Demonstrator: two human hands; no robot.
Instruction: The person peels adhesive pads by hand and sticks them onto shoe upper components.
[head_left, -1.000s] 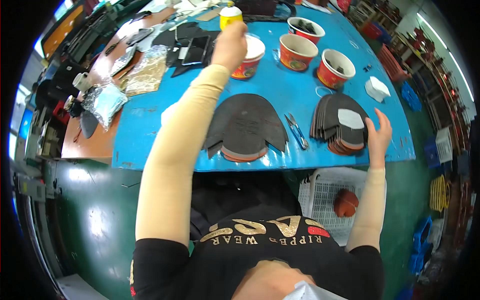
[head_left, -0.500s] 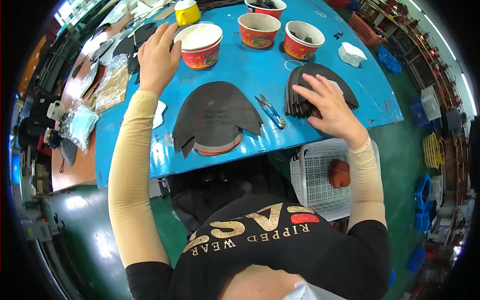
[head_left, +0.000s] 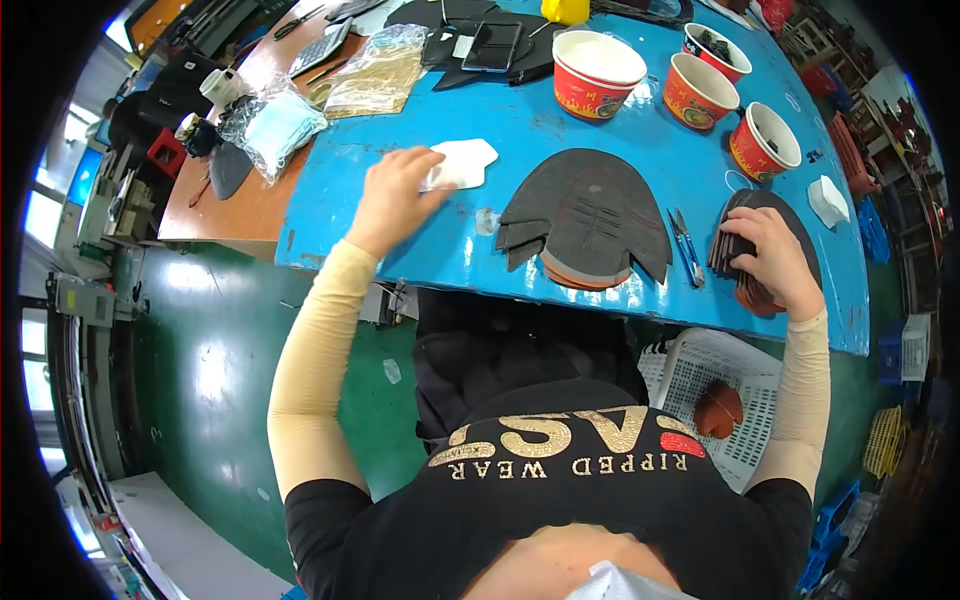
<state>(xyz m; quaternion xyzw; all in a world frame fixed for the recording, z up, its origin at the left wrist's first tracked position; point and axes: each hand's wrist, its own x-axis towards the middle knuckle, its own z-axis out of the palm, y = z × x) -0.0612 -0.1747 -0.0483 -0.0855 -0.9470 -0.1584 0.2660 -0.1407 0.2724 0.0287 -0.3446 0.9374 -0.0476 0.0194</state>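
My left hand (head_left: pixel 395 200) is at the left of the table, thumb and fingers apart around the left end of a flat white piece (head_left: pixel 466 163). My right hand (head_left: pixel 775 255) has its fingers bent over the left edge of a fanned stack of dark rounded sheet pieces (head_left: pixel 797 215), covering part of it. Brown layers show at the stack's near side. Between my hands lies another stack of dark cut pieces (head_left: pixel 590 205), dome-shaped with notched corners and brown layers at its near edge. Small blue-handled thread snips (head_left: pixel 686 248) lie beside it.
Red paper tubs (head_left: pixel 600 78) stand along the back; two behind hold dark bits. A phone (head_left: pixel 492 47) rests on dark sheets at the back left, near plastic bags (head_left: pixel 375 75). Crumpled white paper (head_left: pixel 828 202) lies at right. A white basket (head_left: pixel 730 375) is under the table edge.
The view has swung left, so the table appears farther right. My left hand has come down from beside the tub to the white piece. My right hand's fingers have curled over the stack's edge.
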